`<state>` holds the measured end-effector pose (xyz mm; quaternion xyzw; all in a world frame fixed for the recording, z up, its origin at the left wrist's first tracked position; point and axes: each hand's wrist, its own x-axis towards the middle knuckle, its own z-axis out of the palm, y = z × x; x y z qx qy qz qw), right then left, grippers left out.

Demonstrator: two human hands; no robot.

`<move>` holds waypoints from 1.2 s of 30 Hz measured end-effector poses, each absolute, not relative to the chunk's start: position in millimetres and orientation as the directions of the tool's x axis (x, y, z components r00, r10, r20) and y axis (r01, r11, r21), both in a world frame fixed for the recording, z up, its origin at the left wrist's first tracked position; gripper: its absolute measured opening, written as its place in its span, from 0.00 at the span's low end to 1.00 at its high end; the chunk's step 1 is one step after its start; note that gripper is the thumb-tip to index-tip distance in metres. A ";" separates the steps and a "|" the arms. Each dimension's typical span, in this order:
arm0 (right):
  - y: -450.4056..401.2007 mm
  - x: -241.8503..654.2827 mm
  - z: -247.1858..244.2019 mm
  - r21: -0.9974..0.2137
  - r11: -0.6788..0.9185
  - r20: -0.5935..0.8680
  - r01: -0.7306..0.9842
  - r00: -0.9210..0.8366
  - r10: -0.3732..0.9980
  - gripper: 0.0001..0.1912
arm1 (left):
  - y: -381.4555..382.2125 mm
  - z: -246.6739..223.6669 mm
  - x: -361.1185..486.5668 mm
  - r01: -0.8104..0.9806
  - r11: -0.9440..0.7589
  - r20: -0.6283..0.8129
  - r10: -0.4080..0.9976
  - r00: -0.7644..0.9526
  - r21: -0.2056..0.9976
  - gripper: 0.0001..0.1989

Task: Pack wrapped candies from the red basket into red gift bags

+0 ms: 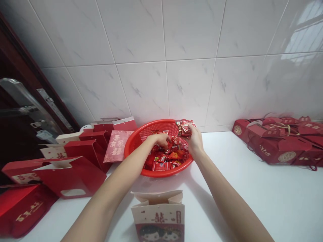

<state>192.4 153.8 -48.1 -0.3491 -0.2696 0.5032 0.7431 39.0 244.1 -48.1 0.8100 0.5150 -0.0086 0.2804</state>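
Observation:
A red plastic basket (130,148) holds many small wrapped candies (161,165). My left hand (161,139) reaches into it from the left, its fingers curled down among the wrappers; the fingertips are partly hidden, so I cannot make out what they grip. At the basket's right rim my right hand (195,139) is closed around several red candy packets (183,127), which stick out to the left of the thumb. In front of the basket stands an upright paper gift bag (158,215), its top open, with cartoon figures on its front.
On the left stand several red gift bags (73,174) and a pink printed packet (118,145). Dark red gift boxes (277,144) are grouped at the right. A tiled wall (189,90) closes off the back of the white table (252,195); a door handle (22,97) shows at far left.

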 end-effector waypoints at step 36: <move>152.2 191.0 -43.8 -0.800 0.226 -0.002 -0.556 0.378 0.926 0.05 | 246.2 -41.8 28.0 0.897 -0.291 -0.249 0.890 0.382 0.333 0.08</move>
